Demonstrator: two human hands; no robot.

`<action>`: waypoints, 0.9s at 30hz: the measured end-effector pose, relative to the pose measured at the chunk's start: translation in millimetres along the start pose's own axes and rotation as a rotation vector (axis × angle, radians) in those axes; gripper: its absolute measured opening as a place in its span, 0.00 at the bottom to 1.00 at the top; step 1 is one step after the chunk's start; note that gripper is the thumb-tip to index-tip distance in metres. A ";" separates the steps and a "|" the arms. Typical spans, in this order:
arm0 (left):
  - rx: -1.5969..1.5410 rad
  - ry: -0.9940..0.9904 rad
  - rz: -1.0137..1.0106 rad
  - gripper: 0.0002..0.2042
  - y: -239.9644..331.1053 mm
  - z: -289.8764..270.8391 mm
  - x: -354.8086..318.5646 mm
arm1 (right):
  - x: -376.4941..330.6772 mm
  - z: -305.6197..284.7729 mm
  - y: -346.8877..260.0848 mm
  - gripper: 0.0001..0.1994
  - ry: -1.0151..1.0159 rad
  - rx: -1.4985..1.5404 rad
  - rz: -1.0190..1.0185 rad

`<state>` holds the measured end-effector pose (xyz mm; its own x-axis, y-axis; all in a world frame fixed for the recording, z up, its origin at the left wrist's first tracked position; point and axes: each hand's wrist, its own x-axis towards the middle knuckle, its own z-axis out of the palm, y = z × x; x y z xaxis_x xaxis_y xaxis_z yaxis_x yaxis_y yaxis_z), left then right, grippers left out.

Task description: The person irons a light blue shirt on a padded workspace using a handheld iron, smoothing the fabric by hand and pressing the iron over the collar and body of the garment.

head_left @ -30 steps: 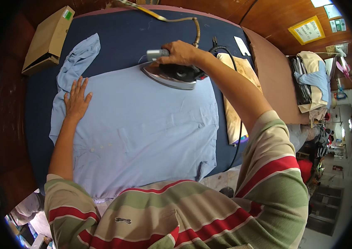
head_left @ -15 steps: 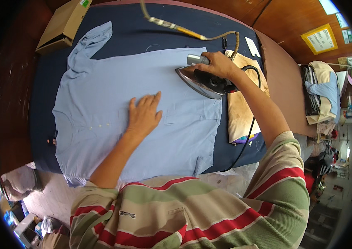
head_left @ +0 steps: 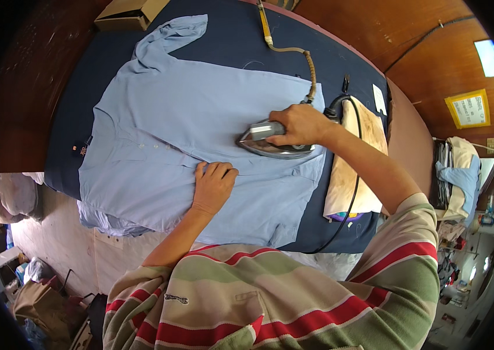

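Observation:
A light blue shirt [head_left: 148,105] lies spread on the dark blue padded table [head_left: 223,23], its sleeve bunched at the far left. My right hand [head_left: 305,125] is wrapped round the grey handle of an iron [head_left: 255,144], whose soleplate rests on the shirt near its hem. Just left of and nearer than the iron, my left hand [head_left: 214,185] has its fingers curled on the shirt's front opening, pinching the cloth there. A raised fold runs from the small buttons toward those fingers. My left fingertips are partly hidden.
Right of the shirt lies a scorched cream folded cloth [head_left: 354,163], crossed by a black cord [head_left: 356,182]. A brown hose [head_left: 311,70] runs from the iron to the far edge. A cardboard box [head_left: 124,16] stands far left; a garment stack [head_left: 459,175] sits far right.
The iron has moved nearer to me and to my left hand. My left hand has gone from lying spread to curling its fingers on the front opening, where a fold has risen. The view has shifted.

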<state>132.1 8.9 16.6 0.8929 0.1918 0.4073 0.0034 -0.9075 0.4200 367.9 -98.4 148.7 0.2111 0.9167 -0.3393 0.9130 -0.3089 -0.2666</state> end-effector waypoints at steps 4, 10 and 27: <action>0.027 0.049 0.004 0.05 -1.9 0.8 -2.5 | 49.6 -6.4 -55.5 0.26 0.024 -0.014 -0.053; 0.009 0.019 0.003 0.05 -4.4 2.6 0.3 | 128.7 -11.5 -90.5 0.28 0.109 0.074 -0.067; -0.031 0.001 -0.034 0.06 -6.7 3.2 -4.1 | 52.0 -4.5 -28.5 0.26 0.221 0.112 0.216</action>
<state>129.9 13.0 9.5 0.8919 0.2228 0.3935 0.0195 -0.8883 0.4588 354.4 -40.9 142.7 0.4779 0.8557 -0.1986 0.7970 -0.5174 -0.3115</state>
